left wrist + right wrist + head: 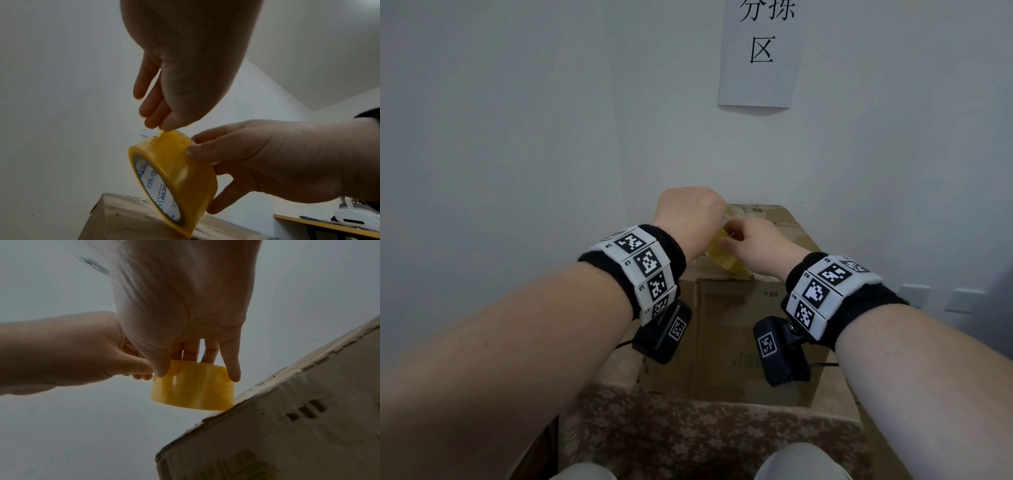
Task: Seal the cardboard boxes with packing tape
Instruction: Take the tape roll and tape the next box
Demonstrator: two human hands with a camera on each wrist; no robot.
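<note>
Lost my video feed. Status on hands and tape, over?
Right hand grips yellow tape roll, upright on cardboard box. Left hand pinches at roll's top. No strip pulled yet. Nothing obstructing.

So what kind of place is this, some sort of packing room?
Probably a small packing or sorting corner. A paper sign with Chinese characters hangs on the plain wall, a worn cardboard box stands below it, and the right hand holds a yellow tape roll over the box.
</note>
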